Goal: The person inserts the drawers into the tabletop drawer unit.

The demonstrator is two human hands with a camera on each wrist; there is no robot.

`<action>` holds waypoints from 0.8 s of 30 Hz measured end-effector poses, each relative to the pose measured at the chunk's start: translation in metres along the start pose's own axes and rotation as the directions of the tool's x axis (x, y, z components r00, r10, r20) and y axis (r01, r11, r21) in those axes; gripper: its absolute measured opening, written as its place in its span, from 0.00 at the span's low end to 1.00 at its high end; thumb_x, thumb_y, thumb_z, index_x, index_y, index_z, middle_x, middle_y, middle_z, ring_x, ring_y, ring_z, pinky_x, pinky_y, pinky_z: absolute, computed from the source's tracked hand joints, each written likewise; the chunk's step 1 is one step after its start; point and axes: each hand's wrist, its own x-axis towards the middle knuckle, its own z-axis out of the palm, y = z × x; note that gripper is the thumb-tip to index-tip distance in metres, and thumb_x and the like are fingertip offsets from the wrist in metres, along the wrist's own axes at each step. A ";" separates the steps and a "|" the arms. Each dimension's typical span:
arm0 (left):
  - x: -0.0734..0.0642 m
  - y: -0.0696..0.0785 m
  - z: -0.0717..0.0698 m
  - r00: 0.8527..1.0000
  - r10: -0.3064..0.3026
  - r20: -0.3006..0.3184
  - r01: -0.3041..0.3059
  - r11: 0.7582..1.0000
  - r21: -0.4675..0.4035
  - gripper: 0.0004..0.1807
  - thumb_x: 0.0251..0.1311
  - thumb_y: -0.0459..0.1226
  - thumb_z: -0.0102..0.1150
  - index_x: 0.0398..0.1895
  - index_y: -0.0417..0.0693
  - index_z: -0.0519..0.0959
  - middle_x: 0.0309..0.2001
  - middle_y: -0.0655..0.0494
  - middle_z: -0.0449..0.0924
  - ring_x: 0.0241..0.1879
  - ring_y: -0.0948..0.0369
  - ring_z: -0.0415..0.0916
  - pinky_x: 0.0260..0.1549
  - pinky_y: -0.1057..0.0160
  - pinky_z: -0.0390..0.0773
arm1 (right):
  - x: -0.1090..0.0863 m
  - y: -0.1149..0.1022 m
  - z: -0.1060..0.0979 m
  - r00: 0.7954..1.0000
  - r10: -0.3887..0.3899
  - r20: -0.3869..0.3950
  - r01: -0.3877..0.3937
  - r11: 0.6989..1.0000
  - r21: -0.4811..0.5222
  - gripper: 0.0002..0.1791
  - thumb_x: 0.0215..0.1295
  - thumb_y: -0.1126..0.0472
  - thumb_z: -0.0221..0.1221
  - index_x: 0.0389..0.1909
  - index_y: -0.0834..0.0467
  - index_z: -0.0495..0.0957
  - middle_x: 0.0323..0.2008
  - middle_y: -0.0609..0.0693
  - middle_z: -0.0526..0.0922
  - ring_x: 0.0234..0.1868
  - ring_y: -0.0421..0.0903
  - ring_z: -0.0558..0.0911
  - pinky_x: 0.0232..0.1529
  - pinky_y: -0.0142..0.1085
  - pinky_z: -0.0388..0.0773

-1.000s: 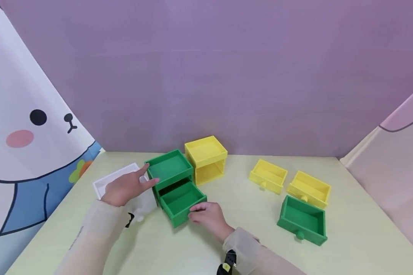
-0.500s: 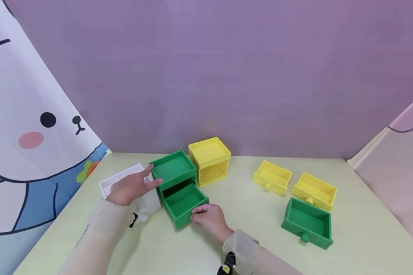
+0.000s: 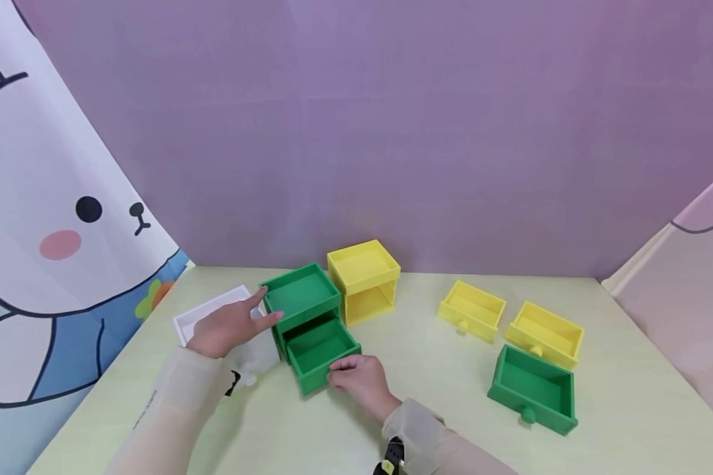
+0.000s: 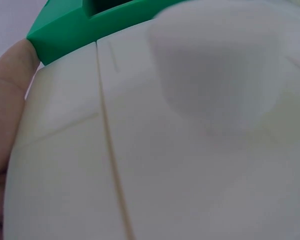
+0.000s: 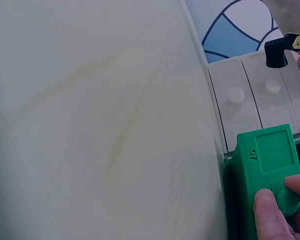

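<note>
A small green cabinet stands left of centre, with a green drawer sticking partway out of its lower front. My right hand pinches the drawer's round knob between thumb and fingertips, as the right wrist view shows. Over the white cabinet lies my left hand, index finger and thumb stretched out to touch the green cabinet's left side. Its other fingers are hidden in the head view. Knobbed drawer fronts of the white cabinet fill most of the left wrist view.
Behind and right of the green cabinet is a yellow cabinet with a hollow front. On the table's right side lie a yellow drawer, another yellow drawer and a loose green drawer. A purple cloth backs the table.
The head view has shifted slightly. Relative to the green cabinet, the drawer and my right hand have moved a little to the left. Both hands keep their contact.
</note>
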 end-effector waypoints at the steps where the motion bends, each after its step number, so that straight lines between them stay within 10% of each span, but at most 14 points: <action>1: 0.000 0.000 0.000 1.000 0.001 -0.003 -0.001 1.000 0.002 0.48 0.60 0.68 0.44 0.75 0.47 0.52 0.23 0.53 0.72 0.21 0.57 0.67 0.18 0.62 0.59 | 0.000 0.000 0.001 1.000 0.001 0.000 -0.001 1.000 0.000 0.07 0.48 0.71 0.64 0.30 0.69 0.83 0.23 0.51 0.84 0.20 0.37 0.78 0.26 0.31 0.76; 24: 0.001 0.000 0.000 1.000 -0.014 0.008 0.014 1.000 0.000 0.49 0.60 0.67 0.44 0.75 0.47 0.51 0.22 0.53 0.71 0.20 0.57 0.65 0.19 0.63 0.60 | 0.008 0.004 0.002 0.995 0.072 0.063 -0.076 0.995 0.066 0.10 0.47 0.77 0.60 0.34 0.75 0.80 0.26 0.52 0.83 0.25 0.40 0.80 0.32 0.35 0.80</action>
